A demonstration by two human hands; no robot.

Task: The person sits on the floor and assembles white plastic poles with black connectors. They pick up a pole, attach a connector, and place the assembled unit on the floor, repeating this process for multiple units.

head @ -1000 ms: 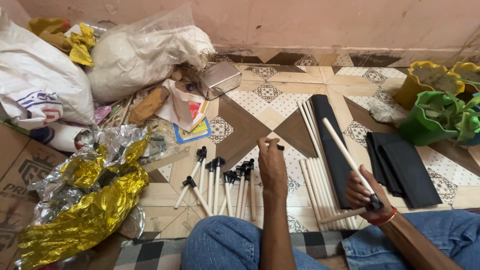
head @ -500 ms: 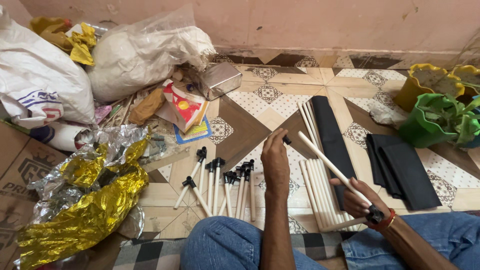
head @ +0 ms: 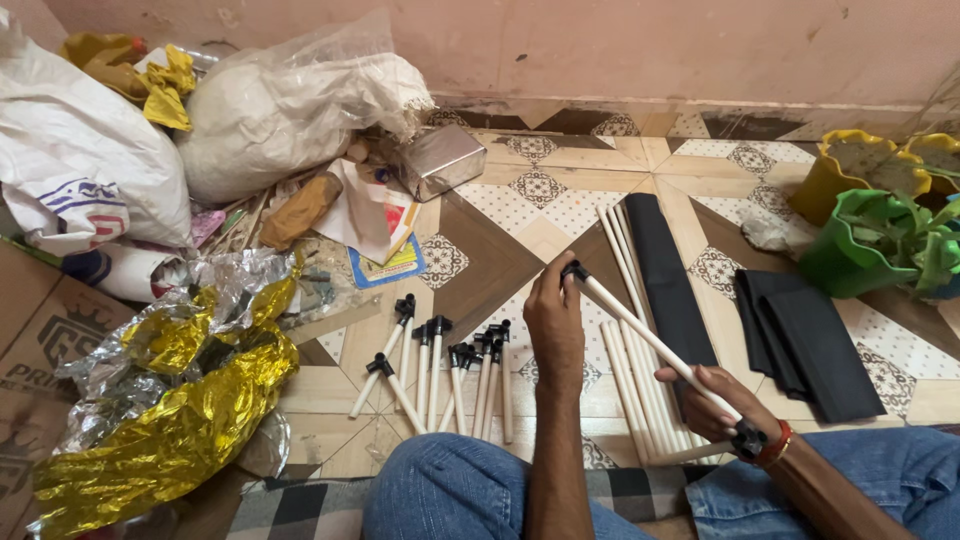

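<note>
Patterned floor tiles (head: 535, 190) below a pink wall form the work surface. At far left, flattened cardboard (head: 30, 330) is seen, with white sacks (head: 90, 170) above it and crumpled gold foil (head: 170, 400) lying beside it. A small metal box (head: 440, 160) and loose papers (head: 385, 225) are found further right.

Near the centre, a row of finished rods (head: 455, 380), each white with a black end fitting, is laid out on the floor, long axes running roughly away from the person.

One white rod (head: 650, 340) is held off the floor between both hands. Its long axis is set diagonally, from upper left to lower right. The left hand (head: 553, 325) is positioned at the upper end, fingers (head: 545, 290) closed about the black cap (head: 575, 271) there. The right hand (head: 715, 405) is clenched around the lower end, where a black fitting (head: 748, 440) is seen just beside the wrist. The finished row lies immediately left of the left hand, which is the nearer hand to it; the right hand is well apart from it.

Under the held rod, a bundle of bare white rods (head: 630, 360) is laid on the floor, touching a long black strip (head: 665, 275). Further right, folded black sheets (head: 810, 340) are placed, and green and yellow pots (head: 860, 215) stand at the far edge.
</note>
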